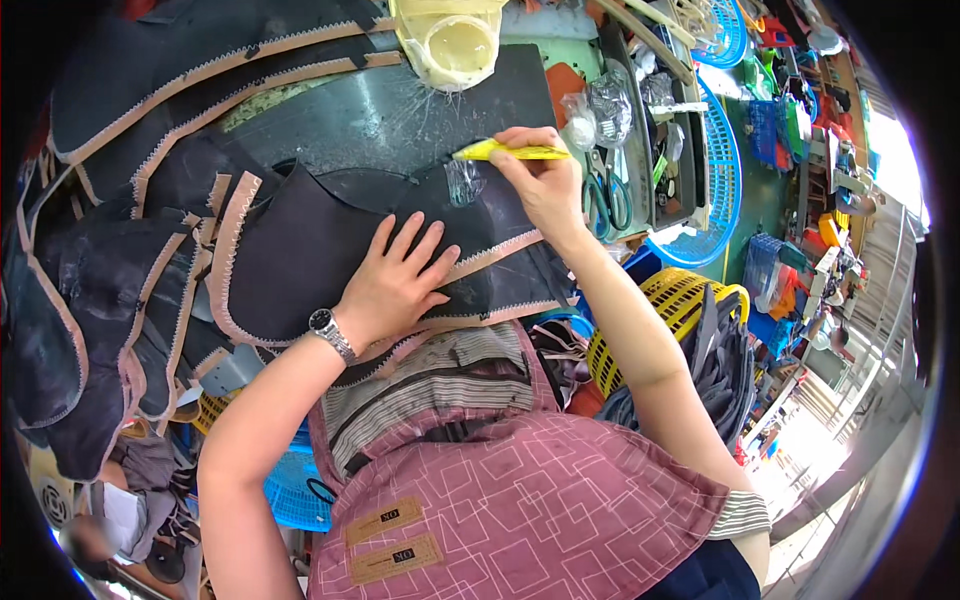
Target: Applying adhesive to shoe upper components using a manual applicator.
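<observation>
My left hand (393,290) lies spread and flat on a large black sheet piece (310,245) with a tan, zigzag-stitched edge. Pinched in my right hand (545,182) is a slim yellow tool (500,151) that narrows to a dark tip; its exact kind cannot be made out. The tip points left, at the upper edge of the black pieces. Just below it is a shiny clear patch (463,184), plastic or wet, I cannot tell which. More black pieces with the same tan trim (160,290) overlap on the left.
A pale yellow pot (450,50) stands on the dark board (350,110) at the far side. Right of my right hand are scissors (606,195) and a tool-filled tray (680,180). Blue (725,200) and yellow baskets (600,365) flank the table; a person (140,500) sits at lower left.
</observation>
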{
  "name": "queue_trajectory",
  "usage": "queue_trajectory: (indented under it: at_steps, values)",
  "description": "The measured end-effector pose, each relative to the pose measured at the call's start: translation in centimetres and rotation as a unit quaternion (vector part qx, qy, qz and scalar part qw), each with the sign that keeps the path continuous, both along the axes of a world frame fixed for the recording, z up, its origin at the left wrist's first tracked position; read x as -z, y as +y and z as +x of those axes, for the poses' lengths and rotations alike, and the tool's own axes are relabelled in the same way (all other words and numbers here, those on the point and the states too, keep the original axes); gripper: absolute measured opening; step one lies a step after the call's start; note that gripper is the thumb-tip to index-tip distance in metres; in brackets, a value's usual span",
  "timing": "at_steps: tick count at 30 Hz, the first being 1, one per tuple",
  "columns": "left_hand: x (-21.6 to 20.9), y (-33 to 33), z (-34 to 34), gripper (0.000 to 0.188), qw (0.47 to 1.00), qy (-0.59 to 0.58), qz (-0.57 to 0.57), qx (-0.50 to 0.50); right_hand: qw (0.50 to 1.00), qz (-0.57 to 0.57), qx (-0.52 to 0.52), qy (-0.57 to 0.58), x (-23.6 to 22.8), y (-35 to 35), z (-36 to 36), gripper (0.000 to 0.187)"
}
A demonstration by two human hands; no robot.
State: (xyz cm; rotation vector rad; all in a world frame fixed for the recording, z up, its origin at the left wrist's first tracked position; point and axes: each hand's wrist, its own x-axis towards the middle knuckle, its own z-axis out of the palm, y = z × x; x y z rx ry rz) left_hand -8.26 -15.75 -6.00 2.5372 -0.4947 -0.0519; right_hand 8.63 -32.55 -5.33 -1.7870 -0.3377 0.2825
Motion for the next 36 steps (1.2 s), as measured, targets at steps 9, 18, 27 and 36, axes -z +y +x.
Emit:
queue_trajectory:
  at_steps: [9, 18, 27, 36]
  values:
    - [-0.3, 0.0, 0.2, 0.060, 1.000, -0.018, 0.012, 0.006, 0.962, -0.240, -0.073, 0.104, -3.1, -5.1, -2.5, 0.021]
    - [-3.2, 0.9, 1.2, 0.063, 0.996, 0.076, 0.014, 0.041, 0.950, -0.130, 0.123, 0.255, -4.9, -3.2, 0.1, 0.019]
    - [-11.8, 12.9, 0.5, 0.036, 0.927, 0.062, -0.020, -0.370, 0.951, -0.090, -0.162, -0.245, -0.2, 4.0, 10.0, 0.023]
    - [-11.4, 16.2, -0.5, 0.021, 0.847, 0.271, -0.275, -0.365, 0.850, 0.203, 0.089, 0.479, -4.7, 7.7, -3.5, 0.019]
